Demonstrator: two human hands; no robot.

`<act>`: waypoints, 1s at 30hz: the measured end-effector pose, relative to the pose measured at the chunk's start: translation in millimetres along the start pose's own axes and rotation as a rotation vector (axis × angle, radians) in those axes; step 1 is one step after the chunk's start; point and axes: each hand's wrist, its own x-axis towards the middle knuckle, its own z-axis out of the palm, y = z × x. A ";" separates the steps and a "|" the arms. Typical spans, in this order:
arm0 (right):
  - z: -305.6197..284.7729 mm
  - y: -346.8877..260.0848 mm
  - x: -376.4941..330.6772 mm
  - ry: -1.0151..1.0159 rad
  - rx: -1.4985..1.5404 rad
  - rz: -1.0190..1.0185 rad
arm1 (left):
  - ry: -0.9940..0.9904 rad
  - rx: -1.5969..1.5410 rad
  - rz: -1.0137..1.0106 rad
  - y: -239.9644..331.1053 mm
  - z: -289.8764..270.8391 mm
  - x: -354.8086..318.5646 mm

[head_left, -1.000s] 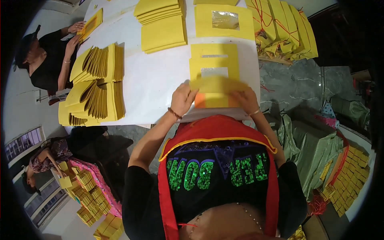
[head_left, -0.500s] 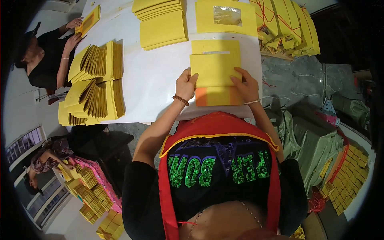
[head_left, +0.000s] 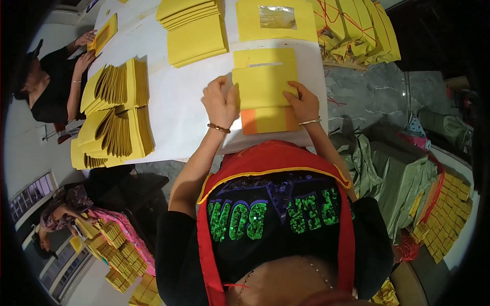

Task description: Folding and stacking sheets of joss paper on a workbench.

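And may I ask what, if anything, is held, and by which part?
The right hand touches the right edge of the yellow sheet; any grip is unclear. The left hand holds nothing visible.

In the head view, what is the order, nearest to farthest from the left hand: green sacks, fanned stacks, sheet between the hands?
1. Sheet: just right of the left hand.
2. Fanned stacks: left, on the table.
3. Green sacks: right, off the table.

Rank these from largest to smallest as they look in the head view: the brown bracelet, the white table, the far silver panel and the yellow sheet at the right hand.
1. White table, though partly covered
2. Yellow sheet at the right hand
3. Far silver panel
4. Brown bracelet
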 end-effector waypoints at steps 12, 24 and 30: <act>-11.0 -24.4 3.0 -0.044 -0.094 0.046 | -0.419 0.299 0.464 18.1 52.0 0.2; 27.0 -29.6 10.6 -0.156 -0.637 -0.616 | -0.452 0.188 0.413 5.9 45.7 3.6; 30.9 -33.8 5.5 -0.203 -0.763 -0.578 | -0.561 -0.283 0.275 4.2 2.4 11.6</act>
